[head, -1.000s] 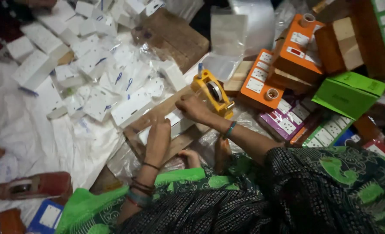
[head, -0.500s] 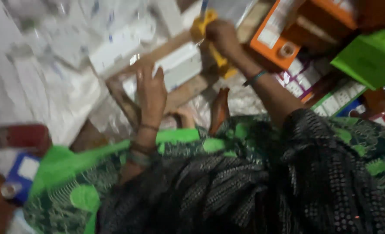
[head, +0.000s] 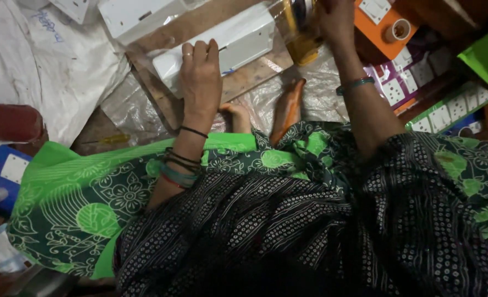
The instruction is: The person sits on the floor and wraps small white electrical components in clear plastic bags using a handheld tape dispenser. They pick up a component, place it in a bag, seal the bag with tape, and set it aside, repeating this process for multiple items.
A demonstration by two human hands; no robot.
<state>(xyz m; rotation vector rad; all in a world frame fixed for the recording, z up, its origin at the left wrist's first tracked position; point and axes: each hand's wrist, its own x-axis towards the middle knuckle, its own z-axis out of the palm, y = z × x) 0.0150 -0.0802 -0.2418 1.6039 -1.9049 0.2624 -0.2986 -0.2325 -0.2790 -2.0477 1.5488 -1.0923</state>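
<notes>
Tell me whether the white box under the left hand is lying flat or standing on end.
Lying flat: the white box rests lengthwise on the wooden board, left hand pressing on it.

The left hand [head: 201, 74] rests on a long box [head: 222, 47] on a board [head: 255, 71]. To the right, the right hand [head: 336, 19] holds a tape tool [head: 301, 33]. More boxes [head: 420, 82] lie further right.
</notes>
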